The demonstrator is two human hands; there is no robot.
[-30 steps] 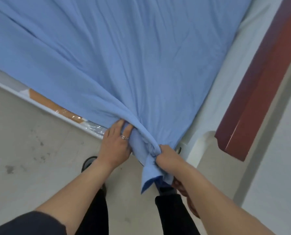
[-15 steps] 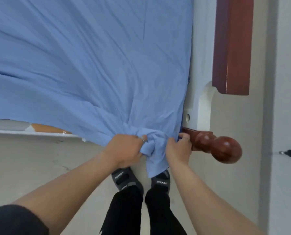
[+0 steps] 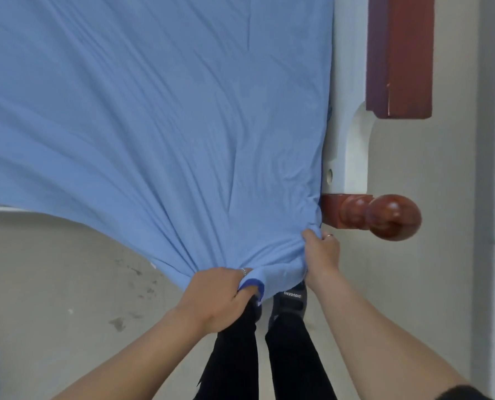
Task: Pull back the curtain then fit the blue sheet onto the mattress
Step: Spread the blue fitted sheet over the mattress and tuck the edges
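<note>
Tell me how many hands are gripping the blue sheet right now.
2. The left hand grips the bunched corner of the blue sheet by its darker hem. The right hand grips the sheet's edge just below the red-brown bedpost knob.

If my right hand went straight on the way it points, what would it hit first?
Probably the red-brown bedpost at the bed's corner, just beyond the right hand, which grips the gathered edge of the blue sheet beside it. One view leaves the depth unclear.
</note>
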